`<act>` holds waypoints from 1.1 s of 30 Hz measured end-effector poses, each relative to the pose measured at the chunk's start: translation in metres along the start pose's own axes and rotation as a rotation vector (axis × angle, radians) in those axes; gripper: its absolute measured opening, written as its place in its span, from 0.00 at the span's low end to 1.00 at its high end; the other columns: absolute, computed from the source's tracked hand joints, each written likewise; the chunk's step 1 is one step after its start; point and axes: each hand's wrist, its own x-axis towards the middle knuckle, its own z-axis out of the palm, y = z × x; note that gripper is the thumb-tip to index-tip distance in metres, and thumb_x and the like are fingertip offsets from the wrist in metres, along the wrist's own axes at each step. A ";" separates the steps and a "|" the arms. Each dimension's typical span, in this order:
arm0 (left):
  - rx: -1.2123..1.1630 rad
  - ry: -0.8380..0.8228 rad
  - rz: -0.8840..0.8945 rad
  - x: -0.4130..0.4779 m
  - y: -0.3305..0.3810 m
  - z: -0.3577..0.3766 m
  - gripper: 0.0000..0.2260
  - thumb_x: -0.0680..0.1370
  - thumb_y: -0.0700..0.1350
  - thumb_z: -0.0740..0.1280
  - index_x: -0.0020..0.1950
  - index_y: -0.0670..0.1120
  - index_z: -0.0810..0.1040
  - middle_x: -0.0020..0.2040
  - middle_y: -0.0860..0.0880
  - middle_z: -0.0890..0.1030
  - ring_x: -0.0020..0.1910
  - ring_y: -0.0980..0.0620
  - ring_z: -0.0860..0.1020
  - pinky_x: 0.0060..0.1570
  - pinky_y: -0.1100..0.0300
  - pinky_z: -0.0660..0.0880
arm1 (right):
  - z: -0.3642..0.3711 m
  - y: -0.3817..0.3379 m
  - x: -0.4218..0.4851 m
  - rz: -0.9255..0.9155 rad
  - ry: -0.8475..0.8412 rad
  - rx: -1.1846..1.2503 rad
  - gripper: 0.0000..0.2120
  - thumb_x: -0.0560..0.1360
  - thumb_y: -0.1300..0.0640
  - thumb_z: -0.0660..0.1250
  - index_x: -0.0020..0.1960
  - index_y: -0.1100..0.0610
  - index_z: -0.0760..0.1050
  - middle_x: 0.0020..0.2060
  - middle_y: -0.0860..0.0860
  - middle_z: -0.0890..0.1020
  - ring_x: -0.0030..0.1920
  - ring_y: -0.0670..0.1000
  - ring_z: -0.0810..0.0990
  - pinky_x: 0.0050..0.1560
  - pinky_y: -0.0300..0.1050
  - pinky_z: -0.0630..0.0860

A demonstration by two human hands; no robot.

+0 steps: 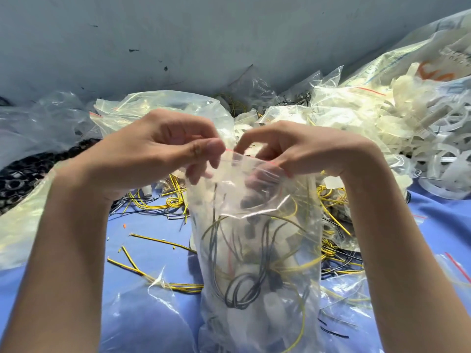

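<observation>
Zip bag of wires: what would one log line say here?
left hand pinches zip bag top | right hand pinches it too | wires inside

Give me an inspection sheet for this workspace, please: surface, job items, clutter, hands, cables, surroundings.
Surface: blue cloth, mostly covered.
Job's things: clear zip bag held upright, red-lined top, wires and white parts inside.
Clutter: piled plastic bags at the back, white plastic parts on the right, black rings on the left.
Grippers: left hand and right hand both pinch the bag's top edge.
Cables: loose yellow and black wires on the cloth.
Surroundings: grey marked wall behind.
</observation>
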 end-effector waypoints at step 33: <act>0.037 0.096 -0.385 -0.006 -0.033 -0.013 0.10 0.70 0.49 0.65 0.39 0.42 0.76 0.34 0.51 0.83 0.34 0.61 0.78 0.39 0.71 0.75 | -0.022 0.023 -0.011 -0.133 0.459 0.106 0.14 0.68 0.49 0.70 0.43 0.61 0.80 0.50 0.61 0.81 0.47 0.50 0.81 0.50 0.42 0.80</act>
